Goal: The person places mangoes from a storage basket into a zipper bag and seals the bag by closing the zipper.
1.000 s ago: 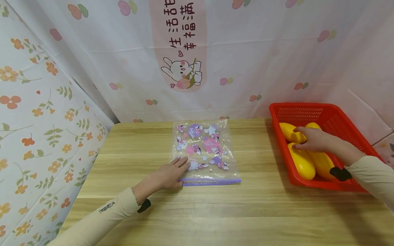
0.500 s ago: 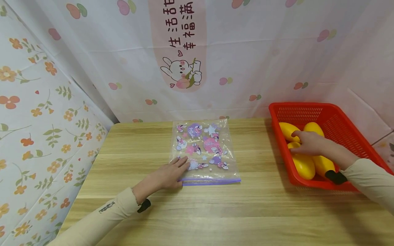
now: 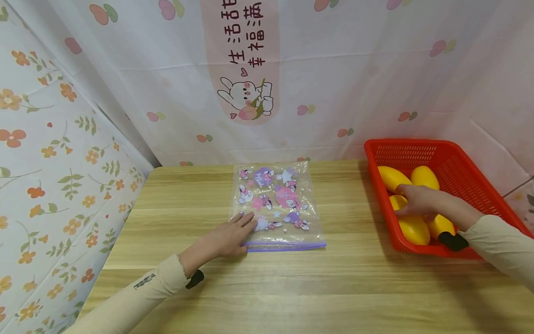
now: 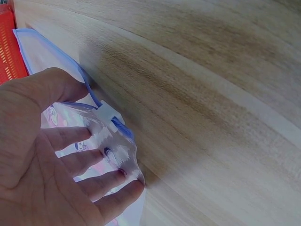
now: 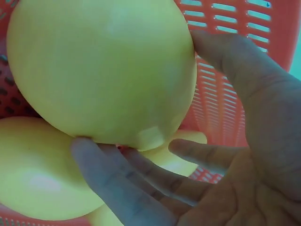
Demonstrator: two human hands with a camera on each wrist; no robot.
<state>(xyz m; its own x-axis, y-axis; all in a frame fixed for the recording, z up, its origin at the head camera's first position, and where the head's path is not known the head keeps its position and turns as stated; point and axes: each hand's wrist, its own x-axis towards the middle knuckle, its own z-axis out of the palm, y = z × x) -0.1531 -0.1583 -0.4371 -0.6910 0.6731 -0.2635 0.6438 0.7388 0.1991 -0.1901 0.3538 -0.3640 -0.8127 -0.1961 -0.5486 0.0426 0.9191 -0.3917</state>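
My left hand (image 3: 229, 235) lies flat, fingers extended, on the left side of a clear zip bag (image 3: 277, 195) with pink and purple cartoon prints. In the left wrist view, the thumb crosses the bag's purple zip edge beside a white slider (image 4: 109, 115). Inside a red basket (image 3: 417, 250), my right hand (image 3: 427, 202) has its thumb and fingers round a smooth yellow mango (image 5: 103, 70). Its thumb touches one side and the fingertips curl under the other in the right wrist view. Other yellow mangoes (image 5: 42, 169) lie close beneath the hand.
The slotted basket stands at the right of the wooden table (image 3: 292, 292). At the back of the basket are two more yellow mangoes, one at its left wall (image 3: 392, 177). Printed cloth (image 3: 325, 83) hangs behind the table, and a floral cloth (image 3: 62, 185) borders its left side.
My right hand has shifted slightly inside the basket and settled its fingers round a mango. The mangoes near it have moved a little. The left hand and bag have stayed in place.
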